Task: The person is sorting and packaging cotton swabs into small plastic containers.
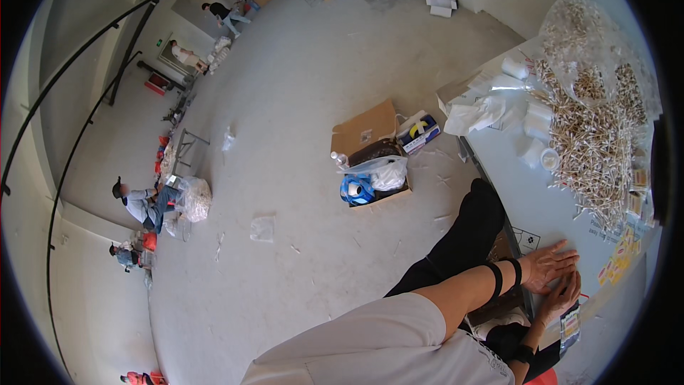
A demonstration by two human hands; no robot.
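Observation:
My left hand [547,267], with two black bands on its forearm, lies on the near edge of the table [502,153], fingers stretched out and a little apart. Close beside it, my right hand [559,301], a dark band at its wrist, rests with its fingers extended and slightly bent toward the left one. No held thing shows in either hand; the surface under the palms is hidden. Beyond the hands spreads a big heap of cotton swabs [595,142], partly under a clear plastic bag [581,36]. Yellow printed labels [618,257] lie to the right of my hands.
White round tubs [538,121] and a crumpled white bag [476,115] sit left of the heap. A dark packet [569,328] lies by the table edge. On the floor stands an open cardboard box [363,128] with bags and a blue-wrapped roll. Several people work farther off.

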